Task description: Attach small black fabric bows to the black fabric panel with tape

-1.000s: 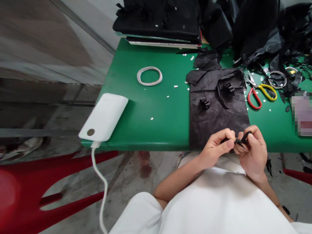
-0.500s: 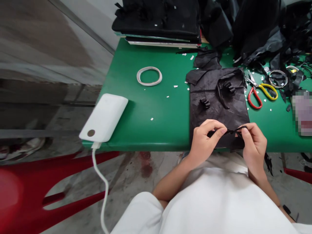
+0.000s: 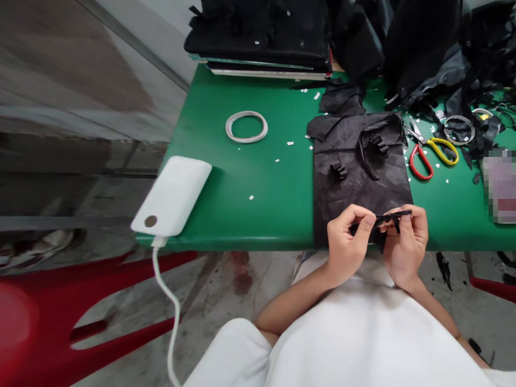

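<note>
Between my two hands, a knotted black fabric strip [image 3: 389, 217] is stretched over the table's front edge. My left hand [image 3: 350, 244] pinches one end between thumb and fingers. My right hand [image 3: 407, 244] grips the other end the same way. Beneath and beyond the hands lies a flat black cloth [image 3: 342, 201], creased, with its near part hidden by them. On this cloth rest a small gathered black piece [image 3: 338, 171], another gathered black piece [image 3: 379, 146] and a thin loose black strip [image 3: 365, 161].
Scissors [image 3: 421, 141] with red and yellow handles lie right of the cloth, beside a tape roll [image 3: 459, 130] and black scraps. Leftward on the green table [image 3: 226, 183] are a white ring of tape [image 3: 246, 127] and a cabled white power bank [image 3: 173, 194]. Folded black fabric [image 3: 258, 32] is stacked behind.
My right hand has moved left and turned, closer to my left hand. My left hand has shifted slightly right and down. The strip's knot now shows more plainly between them.
</note>
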The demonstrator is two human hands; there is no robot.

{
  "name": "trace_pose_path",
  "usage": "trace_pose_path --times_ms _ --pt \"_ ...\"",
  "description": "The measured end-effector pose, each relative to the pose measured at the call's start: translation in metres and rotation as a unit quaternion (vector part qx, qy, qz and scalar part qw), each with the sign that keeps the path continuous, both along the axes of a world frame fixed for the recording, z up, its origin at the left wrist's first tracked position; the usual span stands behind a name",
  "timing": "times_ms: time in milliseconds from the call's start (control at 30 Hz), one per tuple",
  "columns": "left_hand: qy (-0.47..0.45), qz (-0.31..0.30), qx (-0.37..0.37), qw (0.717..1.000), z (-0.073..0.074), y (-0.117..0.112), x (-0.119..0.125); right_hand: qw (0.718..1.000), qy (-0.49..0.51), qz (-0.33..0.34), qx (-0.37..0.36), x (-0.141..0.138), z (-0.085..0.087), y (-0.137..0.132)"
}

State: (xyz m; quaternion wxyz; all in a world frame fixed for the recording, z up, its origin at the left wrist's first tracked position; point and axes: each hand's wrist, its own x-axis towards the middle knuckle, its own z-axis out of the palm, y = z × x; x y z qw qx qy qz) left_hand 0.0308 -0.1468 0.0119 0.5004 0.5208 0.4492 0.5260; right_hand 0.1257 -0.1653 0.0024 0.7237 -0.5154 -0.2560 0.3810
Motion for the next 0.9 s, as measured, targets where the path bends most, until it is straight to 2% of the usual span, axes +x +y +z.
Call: trace_pose_path --times_ms 133,233,333,433,500,600,700,833,900 --pt "-0.060 0.003 0.004 0.998 -0.002 -0.006 0.006 0.998 0.062 -0.022 0.012 -0.011 0.003 -0.001" --pt "-0.068 -0.004 0.005 0.998 -0.003 -0.006 0.007 0.997 0.077 -0.027 0.009 -0.013 0.003 0.000" --pt "-0.012 0.010 0.021 1.000 -0.003 -0.002 0.002 0.999 0.039 0.003 -0.015 -0.004 0.002 0.003" --pt "0.089 0.033 0.041 0.995 -0.001 0.007 -0.007 0.990 -0.062 0.106 -0.061 0.014 0.001 0.006" --pt "0.156 0.029 0.073 0.985 0.001 0.014 -0.014 0.977 -0.142 0.138 -0.085 0.026 0.001 0.007" --pt "0.242 0.048 0.119 0.962 0.001 0.024 -0.023 0.949 -0.248 0.167 -0.096 0.037 0.003 0.008" --pt "0.285 0.062 0.129 0.948 -0.003 0.032 -0.029 0.915 -0.347 0.193 -0.071 0.040 0.005 0.010" --pt "0.314 0.099 0.120 0.937 -0.012 0.042 -0.038 0.838 -0.514 0.179 -0.032 0.039 0.007 0.020" --pt "0.331 0.122 0.113 0.929 -0.017 0.046 -0.042 0.797 -0.579 0.168 -0.035 0.038 0.007 0.027"
